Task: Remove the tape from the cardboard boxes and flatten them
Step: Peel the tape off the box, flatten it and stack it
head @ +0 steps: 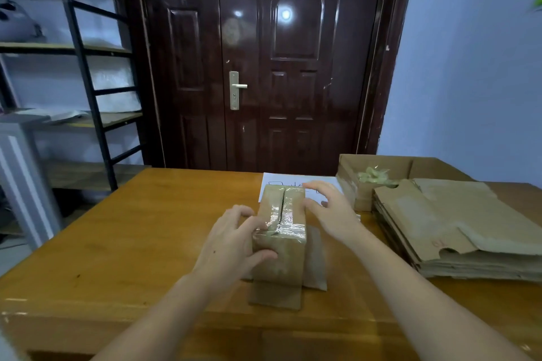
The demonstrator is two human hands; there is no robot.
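Observation:
A small cardboard box (280, 246) stands on the wooden table (123, 243), its bottom flaps spread flat on the tabletop. Clear shiny tape (289, 218) runs along its top seam and across the near end. My left hand (231, 243) grips the box's near left corner, thumb on the front face and fingertips at the tape on the top edge. Just right of the box hovers my right hand (330, 211), fingers spread and holding nothing.
A stack of flattened boxes (457, 231) lies at the right. Behind it stands an open carton (378, 167) holding crumpled tape. A white paper sheet (269, 182) lies behind the box. A dark door and a metal shelf rack stand beyond the table.

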